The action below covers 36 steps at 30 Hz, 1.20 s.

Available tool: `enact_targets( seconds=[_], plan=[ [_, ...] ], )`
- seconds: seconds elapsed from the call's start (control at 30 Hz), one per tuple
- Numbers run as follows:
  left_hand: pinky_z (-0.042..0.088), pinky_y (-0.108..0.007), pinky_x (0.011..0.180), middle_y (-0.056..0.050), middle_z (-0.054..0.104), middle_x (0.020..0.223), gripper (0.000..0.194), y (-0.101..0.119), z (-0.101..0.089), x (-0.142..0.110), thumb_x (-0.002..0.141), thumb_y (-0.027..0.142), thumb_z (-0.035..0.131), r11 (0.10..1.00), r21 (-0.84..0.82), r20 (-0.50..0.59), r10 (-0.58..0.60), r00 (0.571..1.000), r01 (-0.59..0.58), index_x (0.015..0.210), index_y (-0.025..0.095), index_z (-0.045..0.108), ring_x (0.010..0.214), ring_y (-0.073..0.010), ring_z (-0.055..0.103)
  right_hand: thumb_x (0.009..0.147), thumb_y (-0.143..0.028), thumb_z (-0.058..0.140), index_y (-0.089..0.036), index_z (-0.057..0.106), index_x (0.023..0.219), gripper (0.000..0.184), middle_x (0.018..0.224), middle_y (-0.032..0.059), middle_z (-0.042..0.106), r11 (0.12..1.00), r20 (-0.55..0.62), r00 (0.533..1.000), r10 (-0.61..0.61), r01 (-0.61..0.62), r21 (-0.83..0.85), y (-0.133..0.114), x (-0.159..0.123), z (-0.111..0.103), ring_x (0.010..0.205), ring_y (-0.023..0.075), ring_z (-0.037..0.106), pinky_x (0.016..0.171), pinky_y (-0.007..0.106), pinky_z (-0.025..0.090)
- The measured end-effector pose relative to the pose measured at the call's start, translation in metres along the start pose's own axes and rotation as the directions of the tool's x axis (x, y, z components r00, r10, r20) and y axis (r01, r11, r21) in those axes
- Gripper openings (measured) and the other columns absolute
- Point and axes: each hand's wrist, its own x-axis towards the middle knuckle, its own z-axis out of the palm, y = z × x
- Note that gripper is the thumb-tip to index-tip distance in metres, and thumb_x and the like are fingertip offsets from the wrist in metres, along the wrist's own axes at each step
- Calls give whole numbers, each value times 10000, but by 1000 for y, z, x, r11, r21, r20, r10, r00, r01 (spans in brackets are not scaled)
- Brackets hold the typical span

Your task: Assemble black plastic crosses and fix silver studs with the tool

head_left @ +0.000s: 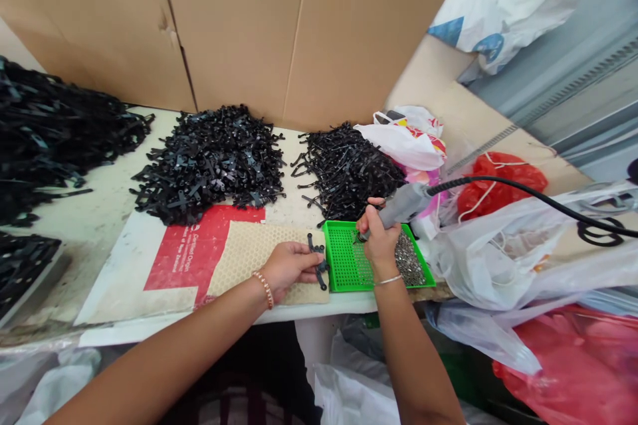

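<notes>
My left hand (289,269) pinches a small black plastic part (321,267) with several thin arms and round ends, just above a tan honeycomb-patterned mat (244,259). Beside it is a green perforated tray (341,265) with many small metal screws (411,260) heaped in its right side. Wrapped around a grey corded electric screwdriver (409,200), my right hand (381,242) is over the tray. The tool's tip points down and left at the tray's middle; whether a screw sits on it is too small to tell.
Piles of black parts (214,163) lie behind the mat, with another pile of thin black pieces (353,169) behind the tray. A cardboard sheet (239,26) stands at the back. Plastic bags (488,259) crowd the right; the screwdriver's black cord (518,189) runs over them.
</notes>
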Motion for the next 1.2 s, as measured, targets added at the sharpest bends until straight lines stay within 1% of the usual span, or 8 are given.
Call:
enact_targets(
  seconds=[0.17,0.23,0.33,0.43,0.53,0.8,0.9,1.2],
  plan=[
    [558,-220,521,-72,671,651,180,-3,-2,4,658,137,799,1000,11,53,25,998,-26,665,78,629,549,-115,624,722,-360,693,-212,562,1025,362,451,-123,399,989,-96,995,9,5,151,-33,-4,14,378,71,330,443,199,351],
    [551,-216,513,-64,665,645,175,-4,-2,4,655,141,799,999,14,65,37,997,-38,660,76,637,533,-104,607,728,-378,679,-225,560,1008,341,450,-127,379,969,-78,997,19,1,246,-48,-11,26,376,68,305,449,197,353],
    [546,-222,507,-54,656,632,197,-6,-3,6,636,159,813,998,18,64,58,996,-60,650,79,635,519,-98,592,728,-368,669,-231,553,972,303,448,-126,374,939,5,998,56,-54,340,-61,-25,45,375,67,281,443,194,339],
    [551,-239,516,-52,650,630,225,-9,-4,7,622,174,824,996,20,63,83,995,-84,643,80,621,521,-102,591,718,-347,677,-230,546,943,286,447,-124,377,939,49,995,91,-103,329,-61,-35,61,377,66,280,445,195,333],
    [553,-242,515,-54,648,639,226,-11,-5,9,633,178,818,995,32,73,97,993,-100,647,76,616,522,-102,588,711,-339,680,-228,541,923,276,445,-124,367,944,53,992,110,-121,308,-57,-39,67,382,65,280,446,194,323],
    [553,-236,513,-51,646,630,185,-13,-6,12,672,138,779,993,33,79,112,991,-115,622,88,609,520,-110,601,732,-374,654,-229,522,938,285,452,-126,347,965,41,994,100,-107,238,-49,-41,66,385,67,288,452,200,326],
    [552,-230,508,-44,643,619,162,-13,-5,11,688,116,759,993,32,85,107,991,-110,622,91,613,515,-107,600,738,-371,651,-228,516,937,280,453,-127,345,963,47,994,97,-106,248,-47,-42,67,387,66,278,451,200,322],
    [548,-226,493,-31,630,589,224,-13,-4,11,639,162,811,994,25,64,105,992,-107,600,102,599,495,-105,592,746,-372,644,-237,504,929,267,459,-126,345,968,60,995,85,-97,231,-45,-43,65,384,68,289,449,203,319]
  ],
)
